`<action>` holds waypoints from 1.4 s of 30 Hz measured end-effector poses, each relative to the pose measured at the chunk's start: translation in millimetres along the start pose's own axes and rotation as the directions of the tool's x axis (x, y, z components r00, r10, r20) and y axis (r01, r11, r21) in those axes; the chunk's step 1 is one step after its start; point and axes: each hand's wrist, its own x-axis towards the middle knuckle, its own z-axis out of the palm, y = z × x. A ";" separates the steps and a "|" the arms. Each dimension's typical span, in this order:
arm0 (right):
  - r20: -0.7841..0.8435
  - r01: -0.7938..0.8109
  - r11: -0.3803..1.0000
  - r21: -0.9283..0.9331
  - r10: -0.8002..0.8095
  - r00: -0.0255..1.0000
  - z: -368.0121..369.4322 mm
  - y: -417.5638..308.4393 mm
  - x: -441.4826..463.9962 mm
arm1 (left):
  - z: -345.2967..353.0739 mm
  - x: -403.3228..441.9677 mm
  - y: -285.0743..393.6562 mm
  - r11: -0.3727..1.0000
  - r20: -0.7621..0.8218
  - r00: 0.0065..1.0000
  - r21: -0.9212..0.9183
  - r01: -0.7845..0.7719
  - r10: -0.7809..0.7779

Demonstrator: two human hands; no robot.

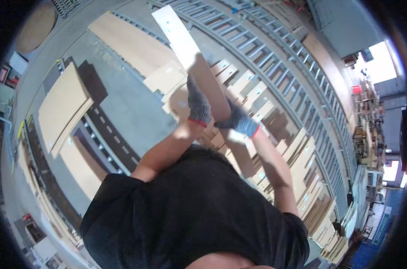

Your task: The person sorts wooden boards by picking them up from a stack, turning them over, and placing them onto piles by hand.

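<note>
A long narrow board [208, 78] is held up in front of my chest, slanting from upper left to lower right. Its far end shines bright white and its nearer part lies in brown shadow. My left hand [198, 102], in a grey work glove with a red cuff, grips the board's left edge, its fingers partly hidden. On the other edge, lower down, my right hand [239, 122] in a matching glove is closed on the same board. Beneath it, many cut wooden panels [250, 85] lie in rows and stacks.
Metal roller conveyors [257, 49] run along the right. A long tan board [131, 42] lies ahead on the left. Larger panels [62, 105] rest on a stand at left, beside another roller track [107, 130]. Grey floor [131, 98] shows between them. Stacked material [367, 130] lines the far right.
</note>
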 end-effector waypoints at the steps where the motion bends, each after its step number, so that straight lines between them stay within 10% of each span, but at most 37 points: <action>1: -0.020 -0.010 0.991 0.133 0.013 1.000 4.6 -4.6 -5.4 | 2.3 -7.1 6.1 0.991 0.066 0.991 -0.068 0.119 -0.114; 16: -0.208 -0.123 0.990 0.075 0.136 0.969 48.5 -36.0 -54.1 | -25.8 -36.4 4.2 0.894 0.235 0.971 0.444 -0.059 -0.052; 37: -0.127 -0.159 0.945 0.286 0.202 0.971 65.3 -60.6 -109.1 | -46.9 -96.5 19.0 0.953 0.412 0.910 0.292 -0.086 -0.044; 42: -0.146 -0.125 0.946 0.299 0.175 0.974 46.2 -47.9 -156.6 | -32.4 -130.8 -0.6 0.956 0.524 0.800 0.201 0.216 -0.291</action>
